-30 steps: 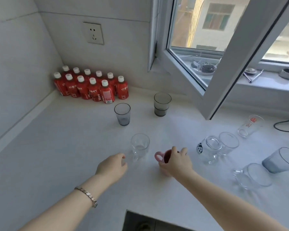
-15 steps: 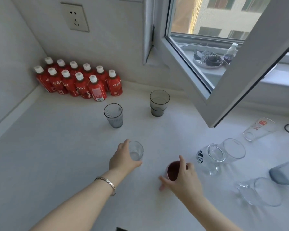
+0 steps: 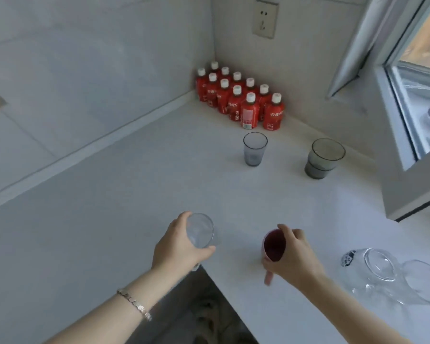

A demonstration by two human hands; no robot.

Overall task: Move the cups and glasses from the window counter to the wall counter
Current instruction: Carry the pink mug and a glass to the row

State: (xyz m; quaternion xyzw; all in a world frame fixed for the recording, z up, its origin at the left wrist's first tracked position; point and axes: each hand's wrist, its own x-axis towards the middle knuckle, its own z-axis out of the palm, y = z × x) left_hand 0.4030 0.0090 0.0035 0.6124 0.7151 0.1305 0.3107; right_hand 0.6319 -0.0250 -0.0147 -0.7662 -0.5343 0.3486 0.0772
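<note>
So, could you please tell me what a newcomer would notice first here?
Probably the two hands low in the middle: the left hand holds a clear glass, the right hand a pink cup. Next, the red bottles packed into the far corner.

The bottles [image 3: 241, 98] stand in the far corner of the counter [image 3: 134, 194], with two tumblers [image 3: 255, 148] just before them. Nearer, the left hand [image 3: 181, 244] holds a glass [image 3: 200, 230] left of the cup [image 3: 273, 245] in the right hand [image 3: 293, 259]; two lying glasses [image 3: 382, 269] are right of both.

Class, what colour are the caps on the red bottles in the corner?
White caps on the red bottles, clearest in the head view.
</note>
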